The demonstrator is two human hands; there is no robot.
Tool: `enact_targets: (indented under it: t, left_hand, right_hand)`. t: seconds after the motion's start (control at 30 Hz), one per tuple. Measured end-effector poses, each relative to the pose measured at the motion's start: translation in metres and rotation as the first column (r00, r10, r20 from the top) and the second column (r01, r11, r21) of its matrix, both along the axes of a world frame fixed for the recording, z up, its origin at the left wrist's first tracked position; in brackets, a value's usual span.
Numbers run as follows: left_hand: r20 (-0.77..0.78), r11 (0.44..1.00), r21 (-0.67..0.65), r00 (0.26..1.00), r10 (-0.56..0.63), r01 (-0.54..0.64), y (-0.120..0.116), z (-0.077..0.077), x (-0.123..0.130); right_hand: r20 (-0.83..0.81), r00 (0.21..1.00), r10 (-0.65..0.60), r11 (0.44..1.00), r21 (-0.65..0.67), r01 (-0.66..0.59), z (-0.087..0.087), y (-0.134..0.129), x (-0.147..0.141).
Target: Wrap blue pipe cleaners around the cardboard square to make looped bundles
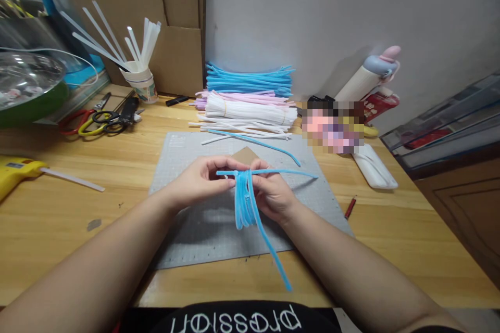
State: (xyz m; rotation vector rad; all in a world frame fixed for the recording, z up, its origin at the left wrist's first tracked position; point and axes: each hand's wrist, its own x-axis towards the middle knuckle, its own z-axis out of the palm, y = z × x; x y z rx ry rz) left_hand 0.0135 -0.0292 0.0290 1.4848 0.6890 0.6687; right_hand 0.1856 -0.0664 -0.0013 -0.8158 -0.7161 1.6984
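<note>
Between my two hands is a blue pipe cleaner bundle (244,203), looped several times around a straight blue stem that runs crosswise. My left hand (207,177) pinches the bundle's upper left side, thumb in front. On the other side, my right hand (273,190) grips the upper right of the loops, its fingers partly hidden behind them. One loose end hangs down toward me, and the straight stem sticks out to the right. Beneath lies a grey cutting mat (187,242), with a single blue pipe cleaner (258,143) and a brown cardboard piece (245,155) behind my hands.
Stacks of blue pipe cleaners (250,80) and white pipe cleaners (250,108) lie by the wall. At left are scissors (88,122), a cup of glue sticks (140,83) and a yellow glue gun (19,171). A tissue pack (375,166) and red pencil (350,207) are at right.
</note>
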Motion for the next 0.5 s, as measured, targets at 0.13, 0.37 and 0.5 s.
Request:
enact_targets:
  t: [0.13, 0.37, 0.5]
  left_hand:
    - [0.031, 1.0, -0.029, 0.999, 0.008, -0.007, -0.001, -0.003, 0.002]
    - [0.067, 0.994, -0.1, 0.997, 0.04, -0.033, -0.007, -0.005, 0.008]
    - [0.106, 0.989, -0.121, 0.989, 0.1, -0.087, -0.008, -0.007, 0.012]
  right_hand:
    - [0.011, 1.0, 0.011, 1.0, -0.011, -0.011, 0.001, 0.0, 0.0]
    - [0.026, 1.0, -0.016, 1.0, -0.013, 0.017, -0.003, 0.0, -0.001]
    - [0.054, 0.996, -0.069, 0.997, 0.021, 0.068, -0.006, 0.001, -0.002]
